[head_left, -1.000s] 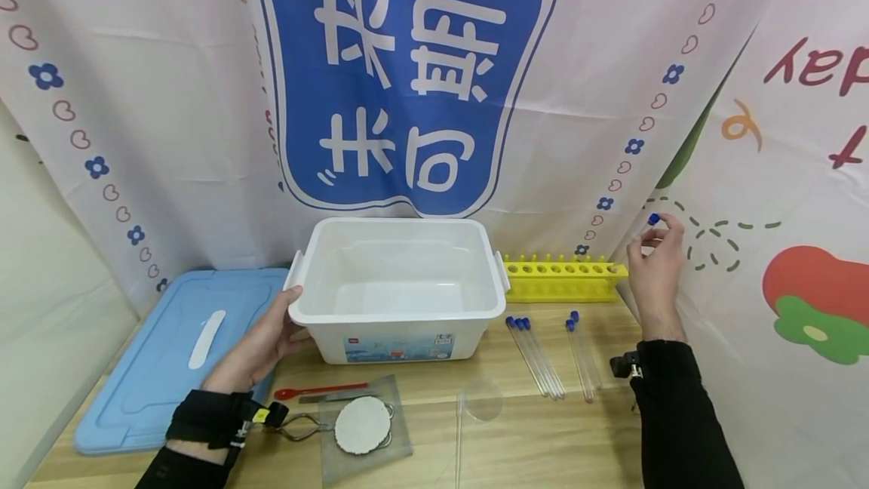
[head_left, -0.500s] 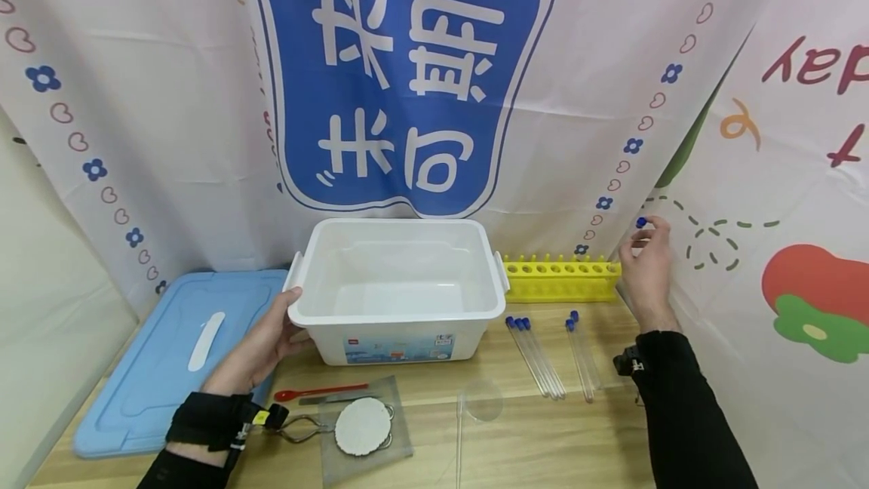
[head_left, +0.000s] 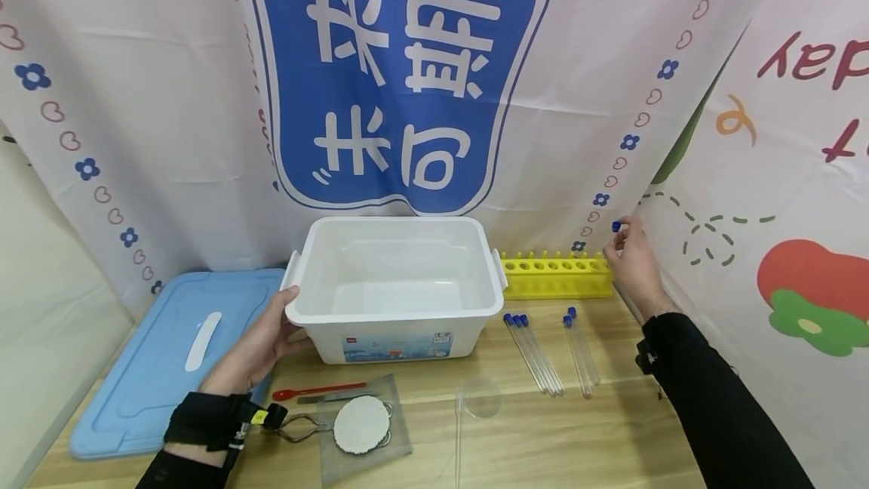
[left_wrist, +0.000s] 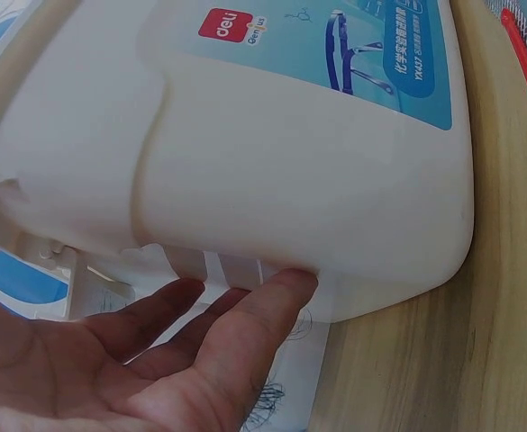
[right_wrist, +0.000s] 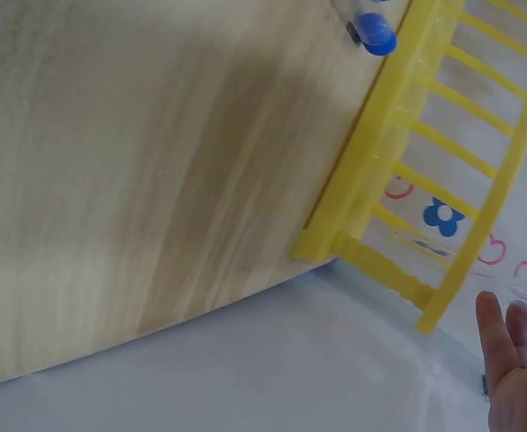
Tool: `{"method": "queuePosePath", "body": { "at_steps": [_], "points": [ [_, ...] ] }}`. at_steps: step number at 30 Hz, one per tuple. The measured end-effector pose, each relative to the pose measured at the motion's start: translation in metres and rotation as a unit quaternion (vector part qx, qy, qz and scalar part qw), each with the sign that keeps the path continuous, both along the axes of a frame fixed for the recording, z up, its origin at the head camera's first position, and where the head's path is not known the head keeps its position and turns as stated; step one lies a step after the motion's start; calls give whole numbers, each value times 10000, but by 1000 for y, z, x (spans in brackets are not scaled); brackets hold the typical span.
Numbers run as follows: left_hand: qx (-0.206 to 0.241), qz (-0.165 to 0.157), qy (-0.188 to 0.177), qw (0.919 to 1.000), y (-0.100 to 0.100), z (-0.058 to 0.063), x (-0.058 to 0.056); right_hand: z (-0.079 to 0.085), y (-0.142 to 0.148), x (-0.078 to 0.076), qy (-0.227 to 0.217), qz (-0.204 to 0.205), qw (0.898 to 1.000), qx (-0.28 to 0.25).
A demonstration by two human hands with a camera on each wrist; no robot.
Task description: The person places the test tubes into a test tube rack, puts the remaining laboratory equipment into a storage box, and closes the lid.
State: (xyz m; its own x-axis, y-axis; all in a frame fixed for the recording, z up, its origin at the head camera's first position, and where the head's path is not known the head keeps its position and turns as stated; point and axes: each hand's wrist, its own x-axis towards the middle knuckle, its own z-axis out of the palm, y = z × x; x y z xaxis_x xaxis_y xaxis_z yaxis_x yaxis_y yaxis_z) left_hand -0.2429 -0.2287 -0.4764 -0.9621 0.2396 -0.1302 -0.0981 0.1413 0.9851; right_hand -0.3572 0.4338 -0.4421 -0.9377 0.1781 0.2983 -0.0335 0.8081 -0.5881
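My left hand (head_left: 258,342) grips the left side of a white plastic box (head_left: 383,319), thumb by the rim and handle. Beneath that handle, in the left wrist view, the fingers (left_wrist: 222,346) touch the box's outer wall. At the right end of a yellow test tube rack (head_left: 557,287), my right hand (head_left: 638,262) pinches a test tube (head_left: 615,226) close under its blue cap. The tube's clear body is mostly lost against the rack and cloth. In the right wrist view the fingers (right_wrist: 502,337) show beside the rack's end.
Several capped tubes (head_left: 532,353) lie before the rack, in two groups. A blue lid (head_left: 149,368) lies left. In front of the box are a red spoon (head_left: 319,391), a white round pad (head_left: 361,425), tongs (head_left: 299,426), a glass rod (head_left: 458,436) and a clear disc (head_left: 483,398).
My right hand has moved left with the capped test tube, closer over the rack's right end. The left hand stays on the box.
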Motion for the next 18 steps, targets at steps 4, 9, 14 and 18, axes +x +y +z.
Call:
{"method": "queuePosePath", "body": {
  "at_steps": [4, 9, 14, 18],
  "points": [
    [8, 22, 11, 10000, 0, 0, 0, -6, 4, -3, -131, -43, 9996, -249],
    [-11, 46, -26, 10000, 0, 0, -2, -17, 11, -4, 1, -65, 9990, -451],
    [-43, 12, 0, 10000, -1, 1, -2, -21, 12, -2, 175, -79, 9988, -454],
    [-17, -44, -11, 10000, -1, 1, -1, -22, 10, -2, 82, -162, 9987, -481]
  ]
}}
